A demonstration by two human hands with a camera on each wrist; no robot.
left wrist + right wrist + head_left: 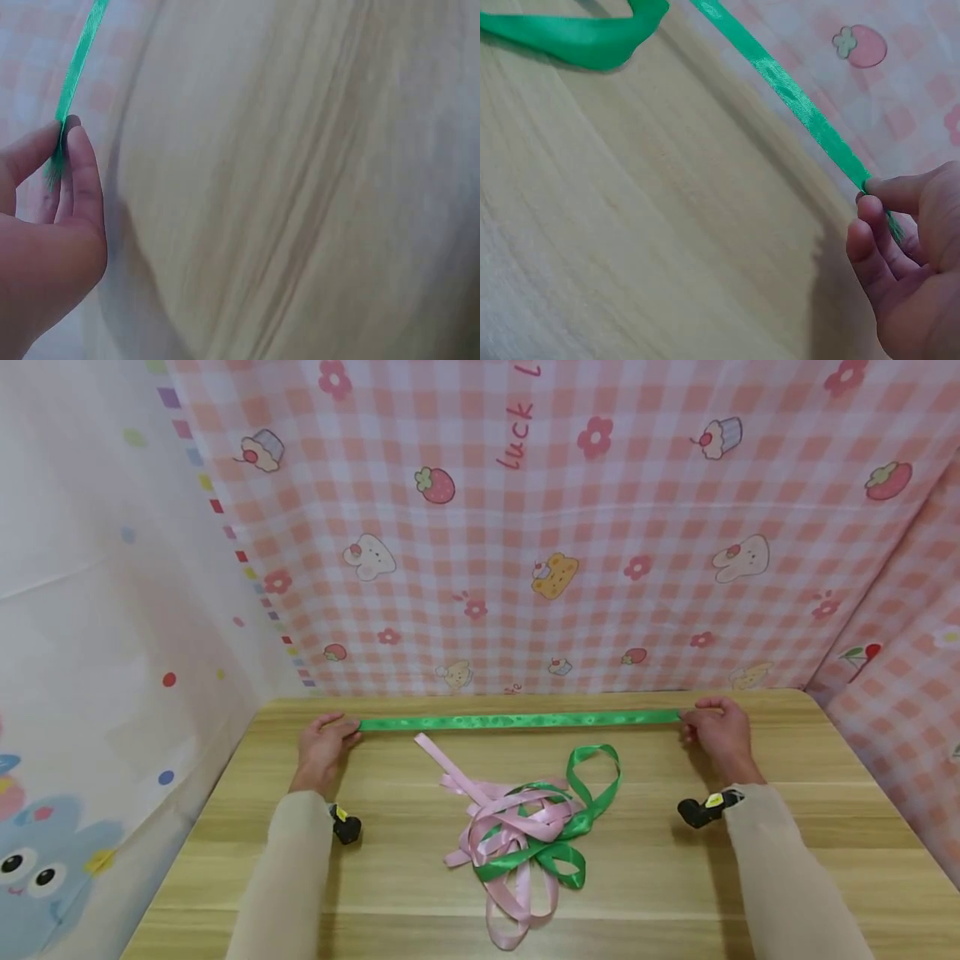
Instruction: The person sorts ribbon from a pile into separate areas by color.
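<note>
A green satin ribbon (517, 721) is stretched straight from side to side near the table's back edge. My left hand (324, 750) pinches its left end between thumb and fingers; a short frayed tip pokes out past the grip in the left wrist view. At the other end, my right hand (718, 733) pinches the ribbon, and frayed green threads (895, 227) show below the thumb in the right wrist view. Between my forearms lies a loose tangle of pink ribbon (517, 906) and another length of green ribbon (607, 777), looped through each other.
The wooden table (405, 893) has a pink checked cloth (495, 535) hanging right behind its back edge. A white printed cloth (112, 610) hangs at the left. Small black cameras sit on both wrists, close above the tabletop.
</note>
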